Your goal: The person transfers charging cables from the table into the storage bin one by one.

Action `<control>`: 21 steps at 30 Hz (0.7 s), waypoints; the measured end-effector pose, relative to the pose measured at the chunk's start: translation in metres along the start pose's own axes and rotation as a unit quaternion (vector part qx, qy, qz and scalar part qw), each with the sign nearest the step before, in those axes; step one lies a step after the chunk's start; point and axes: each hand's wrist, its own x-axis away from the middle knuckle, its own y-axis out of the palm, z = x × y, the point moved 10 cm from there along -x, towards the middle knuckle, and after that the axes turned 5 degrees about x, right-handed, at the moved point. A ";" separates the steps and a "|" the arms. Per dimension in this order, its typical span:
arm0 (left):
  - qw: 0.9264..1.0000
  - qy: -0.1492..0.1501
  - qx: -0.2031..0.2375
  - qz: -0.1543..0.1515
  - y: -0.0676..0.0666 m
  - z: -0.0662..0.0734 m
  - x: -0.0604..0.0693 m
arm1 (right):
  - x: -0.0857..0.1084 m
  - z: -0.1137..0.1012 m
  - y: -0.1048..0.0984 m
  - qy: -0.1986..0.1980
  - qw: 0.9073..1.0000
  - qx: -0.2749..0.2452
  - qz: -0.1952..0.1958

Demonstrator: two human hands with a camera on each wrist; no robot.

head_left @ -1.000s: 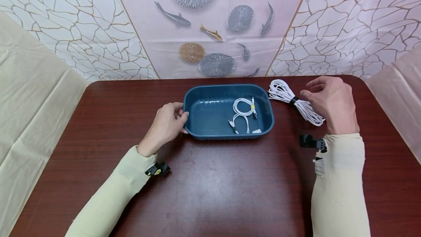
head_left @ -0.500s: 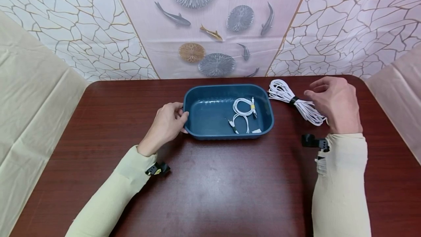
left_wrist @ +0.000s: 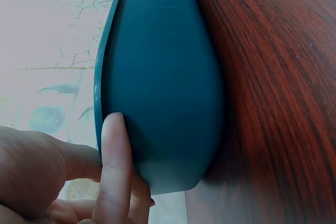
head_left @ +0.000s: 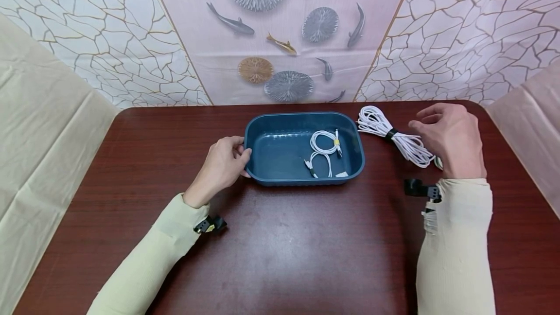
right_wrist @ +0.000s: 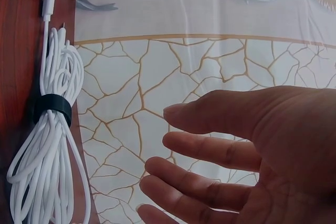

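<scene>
My left hand grips the left rim of a dark blue rectangular tray, thumb over the edge and fingers outside against its wall, as the left wrist view shows. Inside the tray lie two thin white coiled cables, one with a yellow tie and one with a dark tie. A larger bundled white USB cable with a black strap lies on the table right of the tray. Over its right end hovers my right hand, fingers relaxed and apart, holding nothing.
A small pale green and white item shows partly beside my right wrist, mostly hidden. The dark red wooden table ends at a patterned cloth backdrop. A small white piece lies in the tray's front right corner.
My right hand has drifted slightly right, away from the white cable bundle, uncovering a bit of the pale green item. The left hand and tray have stayed put.
</scene>
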 end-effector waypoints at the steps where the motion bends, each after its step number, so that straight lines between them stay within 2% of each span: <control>1: 1.000 0.000 0.000 0.000 0.000 0.000 0.000 | 0.000 0.000 0.000 0.002 1.000 -0.001 0.000; 21: 1.000 -0.003 -0.007 0.000 0.000 0.001 0.000 | -0.004 0.020 0.001 0.029 1.000 -0.010 -0.005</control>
